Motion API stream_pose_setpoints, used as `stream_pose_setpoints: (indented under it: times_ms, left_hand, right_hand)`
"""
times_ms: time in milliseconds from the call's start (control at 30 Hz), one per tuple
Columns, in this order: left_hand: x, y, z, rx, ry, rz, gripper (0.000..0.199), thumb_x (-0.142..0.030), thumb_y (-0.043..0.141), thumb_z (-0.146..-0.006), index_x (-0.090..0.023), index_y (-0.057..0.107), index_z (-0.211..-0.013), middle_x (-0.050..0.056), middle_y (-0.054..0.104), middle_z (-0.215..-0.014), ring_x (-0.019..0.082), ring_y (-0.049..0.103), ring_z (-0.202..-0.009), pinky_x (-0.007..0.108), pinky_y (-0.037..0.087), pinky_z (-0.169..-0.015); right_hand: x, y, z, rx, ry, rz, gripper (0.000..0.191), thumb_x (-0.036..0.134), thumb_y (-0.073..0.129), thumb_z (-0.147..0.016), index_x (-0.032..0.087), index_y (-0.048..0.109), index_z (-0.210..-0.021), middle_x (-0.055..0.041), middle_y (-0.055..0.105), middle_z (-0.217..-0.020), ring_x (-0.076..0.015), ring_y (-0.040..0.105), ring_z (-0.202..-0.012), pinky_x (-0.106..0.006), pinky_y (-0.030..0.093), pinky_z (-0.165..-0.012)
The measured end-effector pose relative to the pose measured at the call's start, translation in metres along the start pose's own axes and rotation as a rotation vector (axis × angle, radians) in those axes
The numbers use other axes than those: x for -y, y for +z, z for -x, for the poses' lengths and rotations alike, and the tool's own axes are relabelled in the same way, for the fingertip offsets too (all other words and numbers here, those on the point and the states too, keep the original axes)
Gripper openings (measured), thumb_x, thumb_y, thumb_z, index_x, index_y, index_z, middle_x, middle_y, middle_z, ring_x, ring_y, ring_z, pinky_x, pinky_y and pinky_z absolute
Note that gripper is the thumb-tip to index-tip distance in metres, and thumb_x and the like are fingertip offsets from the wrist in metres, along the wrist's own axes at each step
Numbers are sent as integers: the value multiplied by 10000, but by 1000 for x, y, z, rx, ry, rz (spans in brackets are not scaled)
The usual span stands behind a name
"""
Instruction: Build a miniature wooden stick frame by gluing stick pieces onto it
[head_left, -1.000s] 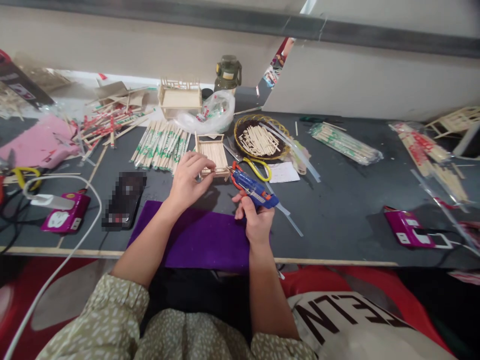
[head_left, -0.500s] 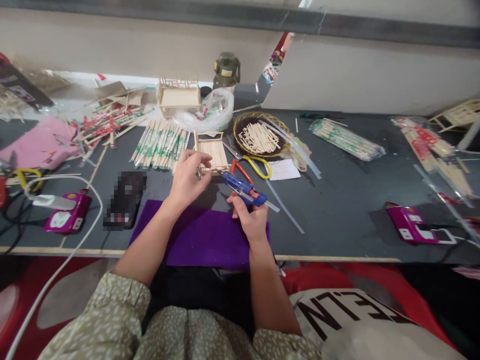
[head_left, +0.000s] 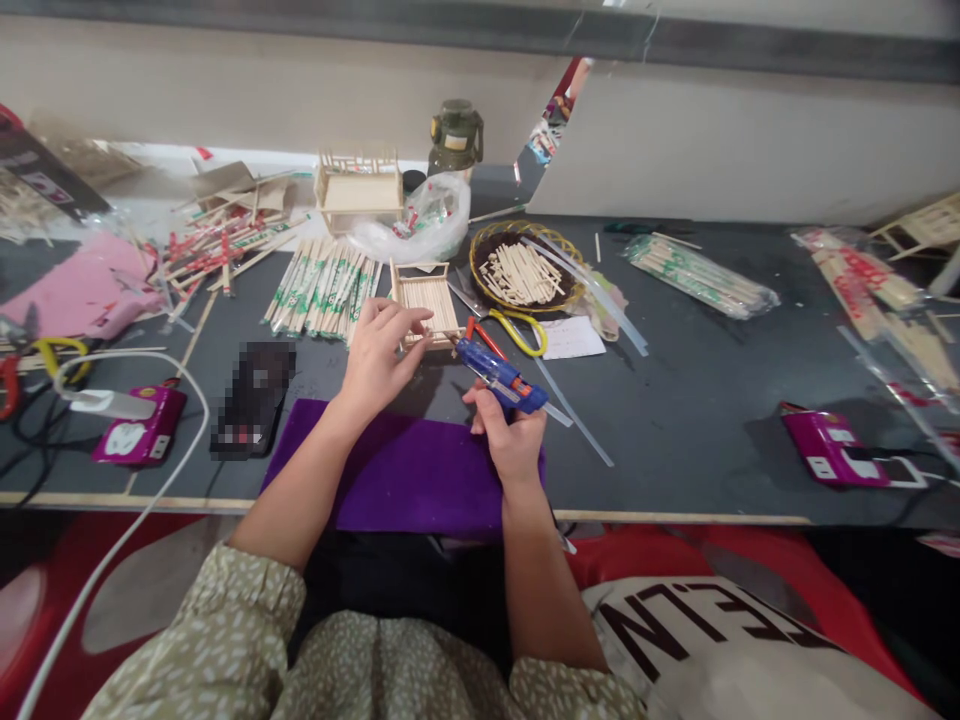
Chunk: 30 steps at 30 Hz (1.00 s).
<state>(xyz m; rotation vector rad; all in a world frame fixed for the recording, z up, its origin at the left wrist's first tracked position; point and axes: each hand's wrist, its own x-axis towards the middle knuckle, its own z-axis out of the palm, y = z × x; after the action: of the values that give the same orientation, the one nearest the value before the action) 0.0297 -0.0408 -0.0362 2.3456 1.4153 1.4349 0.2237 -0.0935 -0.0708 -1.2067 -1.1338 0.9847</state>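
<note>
My right hand [head_left: 511, 432] grips a blue hot glue gun [head_left: 495, 372], with a clear glue stick out of its back. Its nozzle points left at the near edge of a small chair-like model made of wooden sticks [head_left: 427, 300]. My left hand [head_left: 384, 352] is curled around the near left corner of this model, thumb and fingers bent towards the nozzle; the exact contact is partly hidden. Just behind the glue gun lie scissors with red and yellow handles [head_left: 536, 338]. A purple cloth [head_left: 412, 475] is spread below my forearms.
A woven basket [head_left: 480, 285] holds short sticks. Wrapped chopsticks [head_left: 319, 290] lie to the left, near a black phone [head_left: 253, 400]. Behind stand another stick model [head_left: 364, 195], a plastic bag [head_left: 446, 225] and a green bottle [head_left: 455, 140]. Purple power boxes [head_left: 154, 425] sit at both sides.
The view has shifted slightly. The glue gun and my right hand have moved a little to the right, while my left hand stays at the model.
</note>
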Motion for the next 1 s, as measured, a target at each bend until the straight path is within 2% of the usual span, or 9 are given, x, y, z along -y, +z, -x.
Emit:
stream_pose_setpoints:
  times_ms: [233, 433, 533, 667, 1000]
  left_hand:
    - [1, 2, -3, -110, 46, 99, 89, -311, 709, -937, -241, 714, -990, 2, 720, -824, 201, 585, -898, 352, 455, -835]
    - [-4, -2, -3, -87, -68, 173, 91, -326, 742, -910, -239, 721, -929, 7, 728, -825, 209, 609, -917, 371, 491, -852]
    - [-4, -2, -3, -88, -118, 213, 176, -412, 690, -942, -242, 728, -913, 23, 739, -853, 211, 618, -934, 375, 504, -856]
    - [-2, -1, -3, -117, -117, 229, 328, -523, 637, -954, -241, 711, -804, 25, 732, -796, 203, 618, -887, 370, 497, -838]
    - [-4, 2, -4, -151, -170, 262, 422, -605, 612, -935, -252, 704, -724, 13, 699, -705, 190, 611, -814, 359, 499, -777]
  right_hand:
    - [1, 1, -2, 7, -16, -229, 313, 502, 766, -805, 197, 704, -838, 8, 728, -699, -66, 502, -388, -227, 445, -410]
    - [-3, -1, -2, 73, -31, -250, 290, 486, 751, -832, 199, 711, -851, 2, 739, -711, -64, 501, -395, -225, 451, -421]
    - [-4, -1, -2, 76, -32, -263, 266, 461, 763, -829, 200, 720, -861, 1, 746, -714, -63, 507, -396, -221, 452, -423]
    - [-4, -1, -1, 76, -38, -271, 257, 451, 762, -831, 199, 721, -855, 1, 748, -716, -61, 509, -397, -219, 455, -426]
    - [5, -1, 1, 140, -23, -200, 268, 460, 742, -823, 194, 724, -791, -13, 741, -711, -62, 503, -410, -221, 467, -426]
